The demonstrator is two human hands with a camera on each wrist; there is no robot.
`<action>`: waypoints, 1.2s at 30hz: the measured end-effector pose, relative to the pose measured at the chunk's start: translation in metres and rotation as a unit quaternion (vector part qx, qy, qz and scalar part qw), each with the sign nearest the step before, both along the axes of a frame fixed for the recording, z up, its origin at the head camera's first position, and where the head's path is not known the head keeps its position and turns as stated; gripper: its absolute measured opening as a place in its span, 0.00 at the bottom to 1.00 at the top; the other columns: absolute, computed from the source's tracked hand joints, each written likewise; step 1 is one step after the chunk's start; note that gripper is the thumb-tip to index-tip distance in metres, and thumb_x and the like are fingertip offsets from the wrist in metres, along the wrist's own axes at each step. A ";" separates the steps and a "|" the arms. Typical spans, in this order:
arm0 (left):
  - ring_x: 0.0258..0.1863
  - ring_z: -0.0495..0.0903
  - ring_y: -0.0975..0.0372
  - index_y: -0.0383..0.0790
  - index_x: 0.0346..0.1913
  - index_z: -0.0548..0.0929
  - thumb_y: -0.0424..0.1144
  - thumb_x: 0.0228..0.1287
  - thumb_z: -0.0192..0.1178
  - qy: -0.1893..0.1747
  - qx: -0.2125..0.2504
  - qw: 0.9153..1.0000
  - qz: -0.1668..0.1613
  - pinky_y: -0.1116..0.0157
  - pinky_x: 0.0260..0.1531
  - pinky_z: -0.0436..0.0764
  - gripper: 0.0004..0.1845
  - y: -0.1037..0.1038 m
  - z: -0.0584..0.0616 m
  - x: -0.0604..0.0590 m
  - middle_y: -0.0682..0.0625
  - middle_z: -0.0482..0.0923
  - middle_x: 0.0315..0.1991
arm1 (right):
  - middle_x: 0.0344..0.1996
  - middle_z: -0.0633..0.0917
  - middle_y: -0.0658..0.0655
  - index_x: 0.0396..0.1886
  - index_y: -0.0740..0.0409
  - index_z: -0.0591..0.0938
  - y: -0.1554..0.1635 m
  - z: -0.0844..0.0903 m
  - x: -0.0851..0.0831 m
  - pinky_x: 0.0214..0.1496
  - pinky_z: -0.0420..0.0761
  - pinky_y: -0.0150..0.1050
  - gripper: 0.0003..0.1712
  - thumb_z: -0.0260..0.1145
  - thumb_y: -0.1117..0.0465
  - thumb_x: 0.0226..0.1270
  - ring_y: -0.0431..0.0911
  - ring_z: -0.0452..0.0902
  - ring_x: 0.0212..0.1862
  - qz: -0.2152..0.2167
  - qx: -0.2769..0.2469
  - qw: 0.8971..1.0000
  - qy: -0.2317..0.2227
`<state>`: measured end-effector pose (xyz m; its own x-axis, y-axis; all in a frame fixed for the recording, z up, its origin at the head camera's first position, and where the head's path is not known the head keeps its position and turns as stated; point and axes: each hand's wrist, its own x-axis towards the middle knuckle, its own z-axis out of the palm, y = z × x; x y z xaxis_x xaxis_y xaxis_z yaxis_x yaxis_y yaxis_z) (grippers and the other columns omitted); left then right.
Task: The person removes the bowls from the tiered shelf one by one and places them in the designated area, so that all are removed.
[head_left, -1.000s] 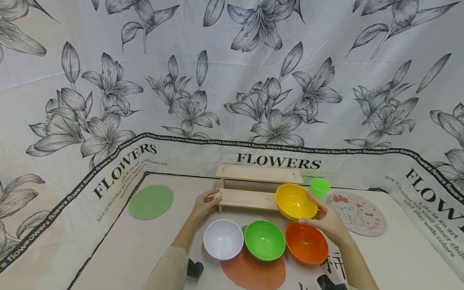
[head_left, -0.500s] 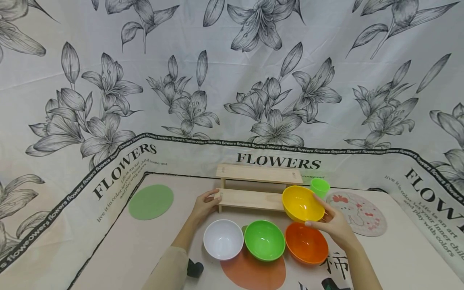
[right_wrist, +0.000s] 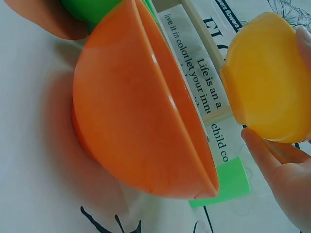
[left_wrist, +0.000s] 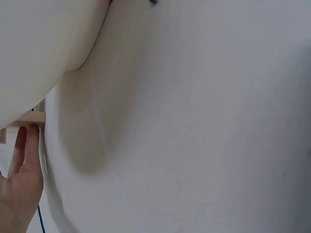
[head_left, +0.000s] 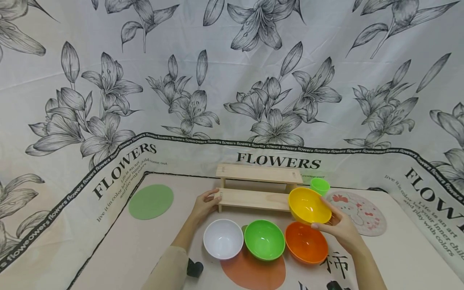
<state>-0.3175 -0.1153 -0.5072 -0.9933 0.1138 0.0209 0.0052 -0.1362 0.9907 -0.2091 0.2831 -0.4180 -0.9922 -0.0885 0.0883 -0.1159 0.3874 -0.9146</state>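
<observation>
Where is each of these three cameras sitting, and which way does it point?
Head: worn high, looking forward and down at the table; both forearms show.
Left wrist: close up on the white bowl; the left hand touches the wooden shelf.
Right wrist: faces the orange bowl; the right hand holds the yellow bowl.
Shared: all bowls appear from the head too.

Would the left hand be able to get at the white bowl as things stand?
Probably yes: the left hand rests on the wooden shelf, and the white bowl sits just below it, uncovered.
</observation>
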 end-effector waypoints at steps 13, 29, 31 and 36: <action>0.47 0.80 0.51 0.31 0.62 0.71 0.31 0.62 0.61 -0.003 -0.004 1.000 0.001 0.58 0.50 0.81 0.25 0.001 0.002 0.001 0.30 0.74 0.52 | 0.71 0.51 0.72 0.74 0.62 0.47 0.017 -0.013 0.003 0.51 0.70 0.14 0.50 0.68 0.62 0.61 0.63 0.57 0.65 -0.004 0.007 1.000 0.004; 0.49 0.79 0.49 0.32 0.62 0.71 0.31 0.62 0.61 -0.005 -0.004 1.000 0.002 0.57 0.51 0.81 0.25 0.001 0.002 0.000 0.29 0.74 0.54 | 0.73 0.51 0.66 0.75 0.53 0.47 0.052 -0.053 -0.008 0.49 0.70 0.13 0.51 0.68 0.58 0.61 0.54 0.58 0.68 -0.034 0.017 0.999 0.000; 0.50 0.79 0.48 0.32 0.62 0.71 0.31 0.62 0.61 -0.005 -0.005 1.000 0.003 0.57 0.51 0.81 0.25 0.002 0.002 0.001 0.29 0.73 0.54 | 0.72 0.49 0.70 0.75 0.59 0.45 0.046 -0.040 0.000 0.49 0.69 0.12 0.52 0.68 0.59 0.61 0.64 0.53 0.68 -0.030 0.009 0.999 -0.013; 0.49 0.79 0.48 0.31 0.62 0.71 0.31 0.62 0.61 -0.005 -0.006 1.000 0.004 0.57 0.51 0.81 0.25 0.001 0.002 0.001 0.29 0.73 0.54 | 0.72 0.48 0.70 0.75 0.56 0.45 0.043 -0.032 0.011 0.49 0.69 0.12 0.51 0.67 0.58 0.62 0.60 0.54 0.69 -0.040 0.010 0.999 -0.015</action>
<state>-0.3168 -0.1141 -0.5054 -0.9943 0.1064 0.0090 -0.0044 -0.1251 0.9921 -0.1981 0.3259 -0.4498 -0.9983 -0.0113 0.0572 -0.0567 0.4131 -0.9089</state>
